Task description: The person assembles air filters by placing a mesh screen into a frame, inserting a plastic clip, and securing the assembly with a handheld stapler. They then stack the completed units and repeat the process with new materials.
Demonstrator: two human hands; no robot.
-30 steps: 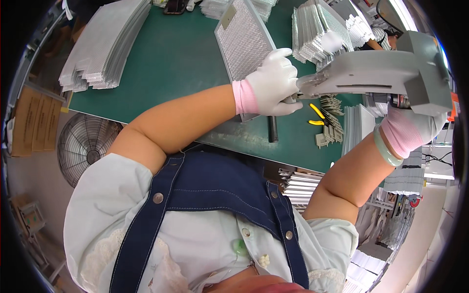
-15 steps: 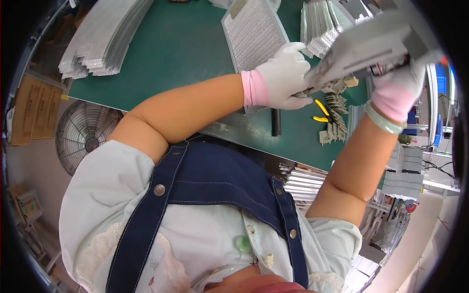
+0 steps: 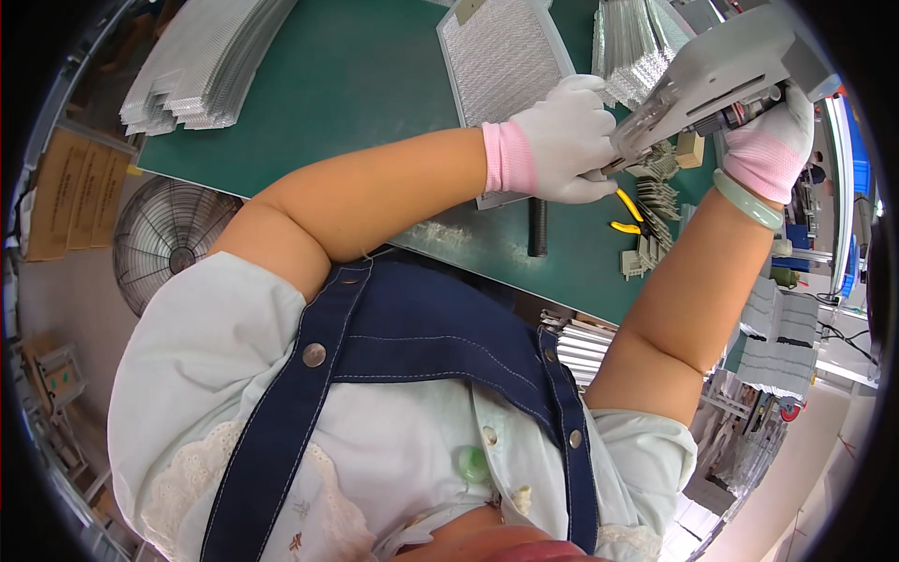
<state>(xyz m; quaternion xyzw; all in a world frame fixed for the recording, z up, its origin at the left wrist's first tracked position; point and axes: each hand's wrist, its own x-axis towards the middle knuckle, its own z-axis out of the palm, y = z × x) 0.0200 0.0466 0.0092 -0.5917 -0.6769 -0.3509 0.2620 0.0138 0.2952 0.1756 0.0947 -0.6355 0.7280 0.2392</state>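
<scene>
My left hand (image 3: 565,140), in a white glove with a pink cuff, is closed on the lower right edge of a framed mesh panel (image 3: 501,61). Its fingertips and the edge under them are partly hidden. My right hand (image 3: 777,140), gloved alike, is wrapped round the handle of a grey handheld power tool (image 3: 716,70). The tool's tapered nose points down-left and reaches the fingers of my left hand; whether it touches the panel I cannot tell. Yellow-handled pliers (image 3: 627,214) lie just below that nose, among small grey brackets (image 3: 657,201).
Stacked mesh sheets (image 3: 201,66) lie at the far left of the green table (image 3: 351,94), and more mesh (image 3: 637,51) stands beyond the tool. A black rod-like handle (image 3: 537,228) sits near the table's front edge. A floor fan (image 3: 169,248) stands left, beside cardboard boxes (image 3: 80,192).
The view has shifted slightly, so the table things appear a little further right. The tool and my right hand, blurred before, look sharper, and the tool's rear has shifted slightly. Both hands keep their hold.
</scene>
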